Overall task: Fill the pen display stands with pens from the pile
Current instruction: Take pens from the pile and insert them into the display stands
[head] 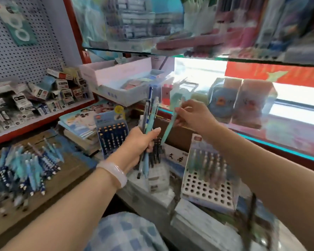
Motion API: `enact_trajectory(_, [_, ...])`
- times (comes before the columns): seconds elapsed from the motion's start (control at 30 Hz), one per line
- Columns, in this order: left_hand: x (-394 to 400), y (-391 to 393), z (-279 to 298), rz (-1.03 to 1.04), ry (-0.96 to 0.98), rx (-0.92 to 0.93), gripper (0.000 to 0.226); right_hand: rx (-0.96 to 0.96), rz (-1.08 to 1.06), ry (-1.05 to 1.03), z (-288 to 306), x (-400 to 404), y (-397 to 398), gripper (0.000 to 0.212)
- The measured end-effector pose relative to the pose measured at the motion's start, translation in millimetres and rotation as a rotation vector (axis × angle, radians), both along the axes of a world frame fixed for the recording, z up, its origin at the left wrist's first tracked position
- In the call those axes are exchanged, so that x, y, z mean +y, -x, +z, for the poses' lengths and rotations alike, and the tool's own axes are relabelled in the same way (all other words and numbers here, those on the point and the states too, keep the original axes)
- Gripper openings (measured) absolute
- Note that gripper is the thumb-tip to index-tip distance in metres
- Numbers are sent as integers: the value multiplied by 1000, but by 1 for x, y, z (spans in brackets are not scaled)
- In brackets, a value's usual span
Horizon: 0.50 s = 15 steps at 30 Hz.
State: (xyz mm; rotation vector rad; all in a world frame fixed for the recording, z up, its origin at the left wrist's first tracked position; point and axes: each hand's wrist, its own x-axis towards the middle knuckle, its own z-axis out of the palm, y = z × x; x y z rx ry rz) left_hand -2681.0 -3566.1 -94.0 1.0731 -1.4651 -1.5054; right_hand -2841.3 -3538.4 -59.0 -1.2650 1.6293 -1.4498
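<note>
Glossy plastic pens (pixel 24 167) lie on brown cardboard (pixel 69 171); a smooth, translucent bangle (pixel 114 172); checked cloth (pixel 123 232).

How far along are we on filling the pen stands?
Partway. The dark blue stand looks full. The white stand has pens in its back rows, with front holes empty. The left hand grips a bunch of pens; the right hand pinches a teal pen. A large pile remains.

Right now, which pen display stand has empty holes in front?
The white stand at right, below the right hand; the dark blue stand looks full.
</note>
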Motion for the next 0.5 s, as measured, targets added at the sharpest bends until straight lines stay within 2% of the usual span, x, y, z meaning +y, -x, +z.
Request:
enact_trajectory(0.2, [20,40,-15,-92,-26,67,22,408,-137,-17,-17,50,58,10])
enact_trajectory(0.5, [23,46,-32,-104,-34,-46,18,526,-107,-174,-61,65,64,15])
